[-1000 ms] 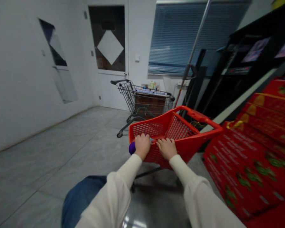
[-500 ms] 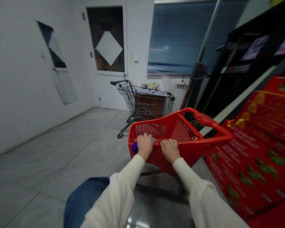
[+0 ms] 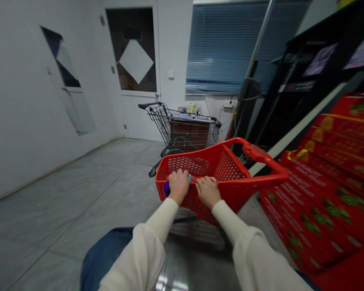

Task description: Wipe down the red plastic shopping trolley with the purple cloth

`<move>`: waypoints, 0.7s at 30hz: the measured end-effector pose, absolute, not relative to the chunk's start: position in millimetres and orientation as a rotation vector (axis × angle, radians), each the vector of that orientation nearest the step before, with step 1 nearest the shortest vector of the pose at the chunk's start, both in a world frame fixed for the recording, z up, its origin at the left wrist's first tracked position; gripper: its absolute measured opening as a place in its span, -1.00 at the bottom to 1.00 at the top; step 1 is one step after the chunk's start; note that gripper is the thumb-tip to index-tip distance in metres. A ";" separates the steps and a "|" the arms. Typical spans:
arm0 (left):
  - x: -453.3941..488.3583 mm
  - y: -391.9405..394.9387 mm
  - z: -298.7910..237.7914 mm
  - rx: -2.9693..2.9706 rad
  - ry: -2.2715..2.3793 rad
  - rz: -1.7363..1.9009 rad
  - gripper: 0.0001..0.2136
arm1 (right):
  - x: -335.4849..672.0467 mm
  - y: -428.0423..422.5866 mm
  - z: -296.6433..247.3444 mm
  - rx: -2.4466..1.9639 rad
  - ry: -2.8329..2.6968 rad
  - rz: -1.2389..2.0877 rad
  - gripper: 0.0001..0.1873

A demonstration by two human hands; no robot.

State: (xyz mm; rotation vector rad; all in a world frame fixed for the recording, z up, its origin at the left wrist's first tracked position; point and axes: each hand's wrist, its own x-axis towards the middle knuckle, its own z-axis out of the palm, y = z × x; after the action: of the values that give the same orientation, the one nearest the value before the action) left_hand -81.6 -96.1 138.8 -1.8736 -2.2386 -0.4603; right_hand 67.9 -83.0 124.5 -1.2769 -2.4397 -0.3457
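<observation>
A red plastic shopping cart [image 3: 255, 151] with a mesh basket stands right in front of me, its near rim across the lower middle of the view. My left hand [image 3: 178, 186] is closed over the near rim, and a purple object [image 3: 166, 188] pokes out beside it. I cannot tell if that object is a grip or a separate item. A small pale blue bit [image 3: 190, 178] shows past my fingers. My right hand [image 3: 208, 192] lies curled on the same rim, a short way to the right. The basket's inside looks bare where it shows.
A wire shopping cart [image 3: 182, 129] holding a brown box stands ahead by a white door [image 3: 136, 52]. Stacked red printed cartons [image 3: 321, 202] fill the right side, below a black display unit [image 3: 315, 68]. Grey tile floor [image 3: 87, 190] spreads left; blue jeans [image 3: 106, 250] show below.
The red cart and the room have shifted a little left in the view since the earlier frames. Both hands stay on the rim.
</observation>
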 end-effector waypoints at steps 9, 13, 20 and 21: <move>-131.1 -97.0 140.6 -1.753 -2.365 -0.390 -0.68 | 92.3 -84.6 139.1 -1.410 -2.361 -0.470 -0.67; -87.2 -93.9 139.7 -1.847 -2.261 -0.478 -0.68 | 86.5 -80.8 134.9 -1.385 -2.369 -0.458 -0.67; -113.0 -94.0 133.7 -1.869 -2.208 -0.479 -0.63 | 92.3 -76.2 133.9 -1.321 -2.405 -0.476 -0.70; -117.6 -93.5 134.4 -1.817 -2.257 -0.461 -0.63 | 91.3 -75.5 133.3 -1.313 -2.403 -0.474 -0.70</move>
State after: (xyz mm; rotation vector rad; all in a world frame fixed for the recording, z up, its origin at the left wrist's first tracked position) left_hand -117.6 -93.5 134.4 -1.8166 -2.2569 -0.4612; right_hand 91.3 -75.5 133.3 -1.3128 -2.4026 -0.4740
